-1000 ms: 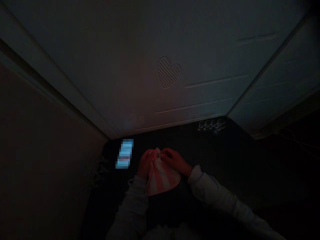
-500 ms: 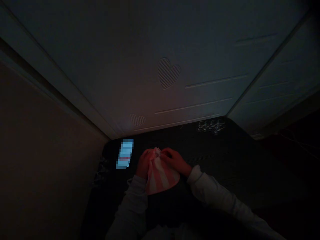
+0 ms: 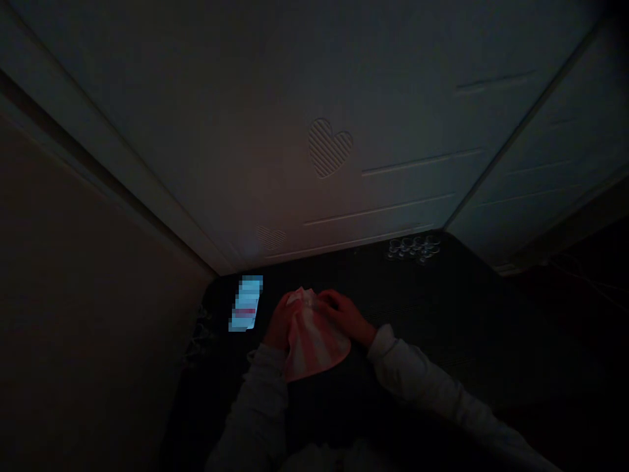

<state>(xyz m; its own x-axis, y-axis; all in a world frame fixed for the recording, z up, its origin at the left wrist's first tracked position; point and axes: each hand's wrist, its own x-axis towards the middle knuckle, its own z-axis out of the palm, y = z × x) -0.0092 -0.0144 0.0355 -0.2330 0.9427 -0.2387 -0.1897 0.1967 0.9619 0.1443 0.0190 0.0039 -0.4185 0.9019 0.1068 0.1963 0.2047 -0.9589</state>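
Note:
A pink-and-white striped cloth pouch (image 3: 317, 344) is between my two hands, its gathered top toward the wall and its wide bottom toward me. My left hand (image 3: 280, 324) grips the left side of the gathered top, its fingers partly hidden by the cloth. On the right side of the top, my right hand (image 3: 341, 314) pinches the fabric with thumb and fingers closed. A pale cord loop (image 3: 251, 356) shows beside my left wrist. The light is very dim, so fine details of the pouch's mouth are lost.
Left of the pouch lies a lit phone (image 3: 246, 303) on the dark tabletop (image 3: 432, 314). Several small clear glass-like pieces (image 3: 413, 249) stand at the back right, with more clear pieces (image 3: 199, 334) along the left edge. A white panel with hearts (image 3: 329, 147) rises behind.
The pouch's gathered top has spread slightly wider and leftward between my hands. My left hand has shifted a little left; my right hand is almost still.

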